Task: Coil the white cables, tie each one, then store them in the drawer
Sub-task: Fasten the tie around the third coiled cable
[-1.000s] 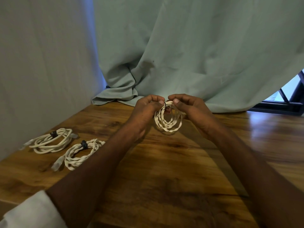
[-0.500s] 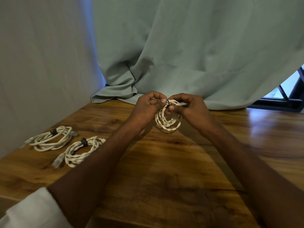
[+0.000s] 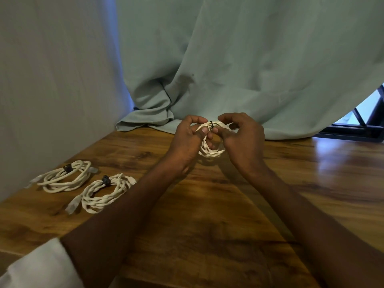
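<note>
My left hand (image 3: 187,140) and right hand (image 3: 242,138) both pinch the coiled white cable (image 3: 209,150) at its black tie (image 3: 212,124), above the wooden table (image 3: 207,215); two tied coils (image 3: 64,179) lie on it, left of my hands; no writing legible

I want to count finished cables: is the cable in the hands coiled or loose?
Coiled: the cable hangs in loops between left hand and right hand, a dark tie at its top.
</note>
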Demonstrator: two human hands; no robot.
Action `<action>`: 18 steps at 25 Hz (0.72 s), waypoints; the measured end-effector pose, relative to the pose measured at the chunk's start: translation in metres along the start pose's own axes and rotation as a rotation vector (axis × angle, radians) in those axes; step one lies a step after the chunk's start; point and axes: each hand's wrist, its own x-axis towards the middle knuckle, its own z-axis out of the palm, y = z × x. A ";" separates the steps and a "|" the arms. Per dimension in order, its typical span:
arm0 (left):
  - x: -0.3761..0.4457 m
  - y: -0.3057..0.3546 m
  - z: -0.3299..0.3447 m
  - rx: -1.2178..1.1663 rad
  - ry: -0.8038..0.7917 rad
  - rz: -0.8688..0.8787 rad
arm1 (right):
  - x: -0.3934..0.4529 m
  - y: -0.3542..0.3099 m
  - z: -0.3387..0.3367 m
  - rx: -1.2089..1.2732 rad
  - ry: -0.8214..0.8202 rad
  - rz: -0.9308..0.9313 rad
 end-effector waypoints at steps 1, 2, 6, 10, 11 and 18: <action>0.000 -0.001 0.003 0.006 0.017 -0.004 | -0.001 -0.001 0.003 -0.025 0.022 -0.002; -0.001 -0.002 0.005 -0.001 0.026 -0.014 | -0.002 -0.003 0.005 -0.059 0.037 -0.012; -0.003 -0.003 0.012 -0.013 -0.003 -0.016 | -0.002 -0.004 0.004 -0.201 0.057 -0.047; -0.004 -0.001 0.012 0.011 0.046 0.009 | -0.007 -0.009 0.003 -0.207 0.061 -0.098; -0.004 0.000 0.012 0.016 0.055 0.010 | -0.007 -0.010 0.003 -0.207 0.062 -0.089; -0.002 0.000 0.010 0.003 0.050 -0.025 | -0.002 -0.001 0.001 -0.407 -0.007 -0.308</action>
